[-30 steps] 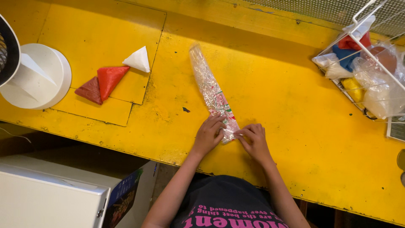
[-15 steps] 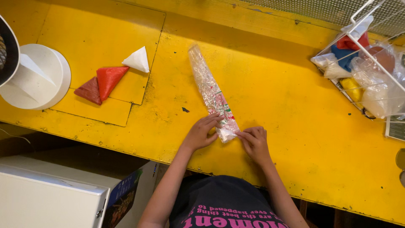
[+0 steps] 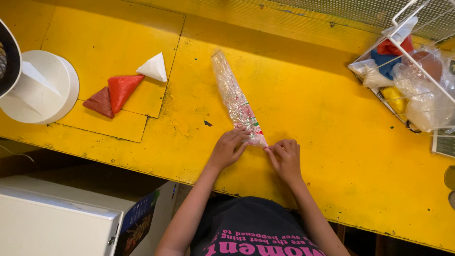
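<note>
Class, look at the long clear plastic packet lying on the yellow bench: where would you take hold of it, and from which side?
Probably at its near, narrow end, coming from the bench's front edge. The packet lies flat, slanting away, and tapers toward the person, where the left hand and right hand already meet it. The far end is wider and further off.

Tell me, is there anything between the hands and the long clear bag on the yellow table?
Nothing visible. The left hand rests on the near end of the clear bag, and the right hand touches its tip on the yellow table.

A worn yellow table (image 3: 332, 142) stands before metal mesh (image 3: 341, 9), a white cabinet (image 3: 52, 218) below.
</note>
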Demonstrator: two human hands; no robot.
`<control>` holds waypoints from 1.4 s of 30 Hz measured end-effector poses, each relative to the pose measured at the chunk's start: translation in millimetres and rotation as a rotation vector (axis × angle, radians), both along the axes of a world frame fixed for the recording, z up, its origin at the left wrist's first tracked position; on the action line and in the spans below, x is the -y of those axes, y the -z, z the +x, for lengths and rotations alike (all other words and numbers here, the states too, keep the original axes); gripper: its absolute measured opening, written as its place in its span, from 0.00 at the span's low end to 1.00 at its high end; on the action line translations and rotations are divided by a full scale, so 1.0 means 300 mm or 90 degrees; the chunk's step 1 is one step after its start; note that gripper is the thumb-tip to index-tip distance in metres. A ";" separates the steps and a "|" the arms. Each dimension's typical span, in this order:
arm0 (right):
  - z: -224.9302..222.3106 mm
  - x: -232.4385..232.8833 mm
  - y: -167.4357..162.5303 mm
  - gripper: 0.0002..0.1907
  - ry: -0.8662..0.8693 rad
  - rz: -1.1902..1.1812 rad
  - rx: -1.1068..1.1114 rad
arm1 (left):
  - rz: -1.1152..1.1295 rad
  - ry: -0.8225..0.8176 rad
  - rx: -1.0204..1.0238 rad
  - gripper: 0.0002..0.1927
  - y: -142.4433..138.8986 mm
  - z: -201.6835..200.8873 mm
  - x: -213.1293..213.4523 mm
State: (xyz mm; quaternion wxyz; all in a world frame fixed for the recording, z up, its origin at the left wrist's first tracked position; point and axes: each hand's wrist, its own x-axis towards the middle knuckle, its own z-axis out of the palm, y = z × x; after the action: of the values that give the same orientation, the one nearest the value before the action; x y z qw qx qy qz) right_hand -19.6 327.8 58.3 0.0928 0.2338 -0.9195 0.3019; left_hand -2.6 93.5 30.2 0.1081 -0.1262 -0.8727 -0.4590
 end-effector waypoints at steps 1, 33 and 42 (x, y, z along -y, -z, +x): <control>0.000 0.003 0.009 0.04 0.015 0.004 0.011 | 0.008 -0.008 -0.010 0.15 -0.004 0.003 -0.003; -0.044 0.032 0.041 0.30 -0.161 0.015 -0.031 | -0.095 -0.108 -0.048 0.23 0.033 -0.025 -0.055; -0.056 0.039 0.032 0.32 -0.159 0.047 -0.013 | -0.166 -0.063 -0.069 0.24 0.053 -0.154 0.021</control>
State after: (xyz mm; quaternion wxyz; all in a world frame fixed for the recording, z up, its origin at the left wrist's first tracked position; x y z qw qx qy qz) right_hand -36.5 316.2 48.7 0.0548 0.3530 -0.8928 0.2745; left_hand -48.7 87.3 14.4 0.1603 -0.1210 -0.9230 -0.3281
